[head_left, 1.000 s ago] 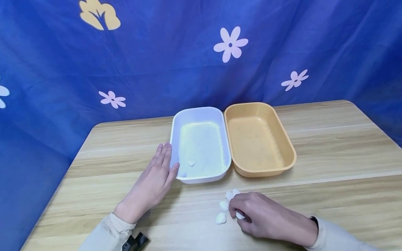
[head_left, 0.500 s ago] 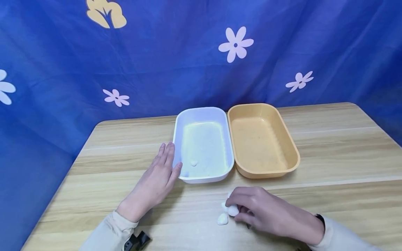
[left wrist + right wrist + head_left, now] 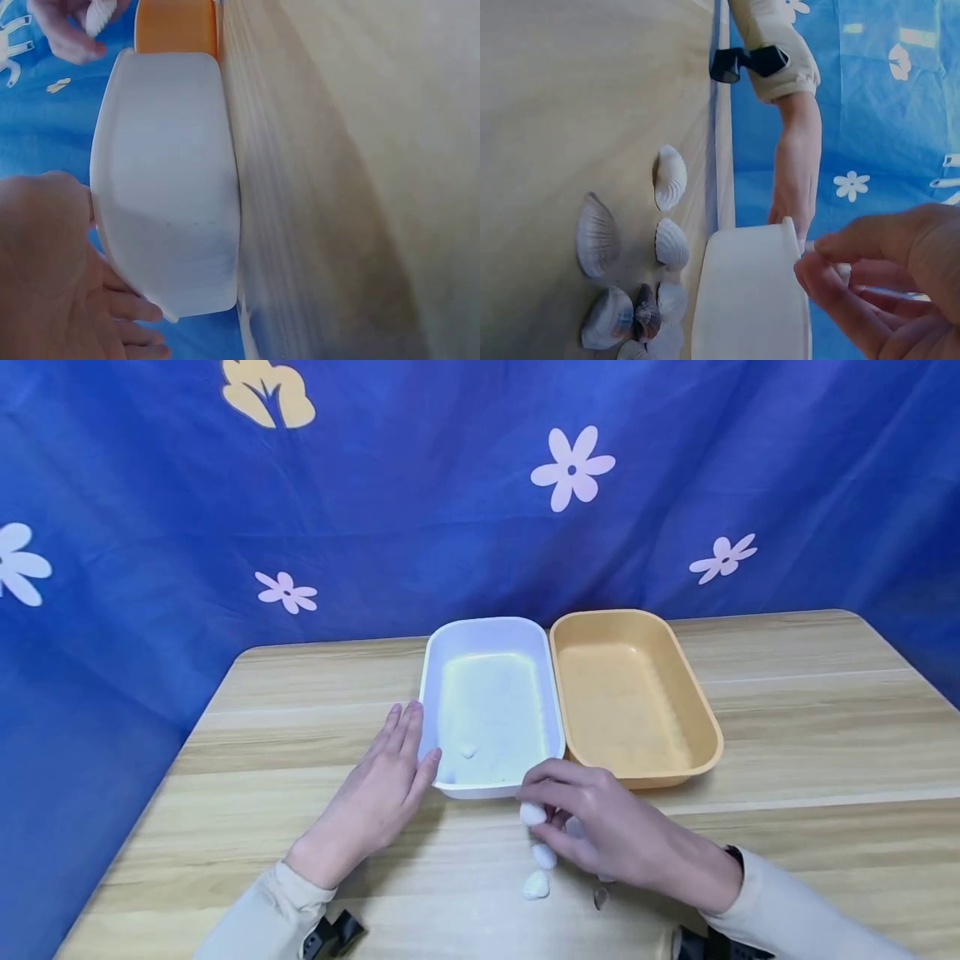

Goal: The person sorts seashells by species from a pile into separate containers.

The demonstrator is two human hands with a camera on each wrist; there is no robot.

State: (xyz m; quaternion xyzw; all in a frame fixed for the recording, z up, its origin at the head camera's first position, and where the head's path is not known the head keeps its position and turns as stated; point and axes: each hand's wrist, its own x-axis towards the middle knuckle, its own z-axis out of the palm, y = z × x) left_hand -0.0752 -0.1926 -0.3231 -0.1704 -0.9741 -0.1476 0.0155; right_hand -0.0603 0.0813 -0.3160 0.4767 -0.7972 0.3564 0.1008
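Between thumb and fingertips, my right hand [image 3: 607,827] pinches a white seashell [image 3: 532,814], raised just in front of the near right corner of the white tub [image 3: 480,792]. The same shell [image 3: 100,15] shows at the top of the left wrist view. My left hand [image 3: 371,797] rests against the tub's left rim, fingers straight. Inside that tub lies a small white shell [image 3: 468,751]. Below my right hand, several shells lie on the table, among them a white one [image 3: 536,885] and a dark brown one [image 3: 646,313]; the hand hides part of the group in the head view.
An orange-yellow tub [image 3: 660,780] stands right beside the white one, with nothing in it. Both sit on a light wooden table [image 3: 810,727], near its back edge. Behind hangs a blue curtain [image 3: 420,510] with flower prints.
My right hand has lifted a shell from the group and moved away from me to the white tub's near corner. My left hand has stayed at the rim. The head view has shifted slightly.
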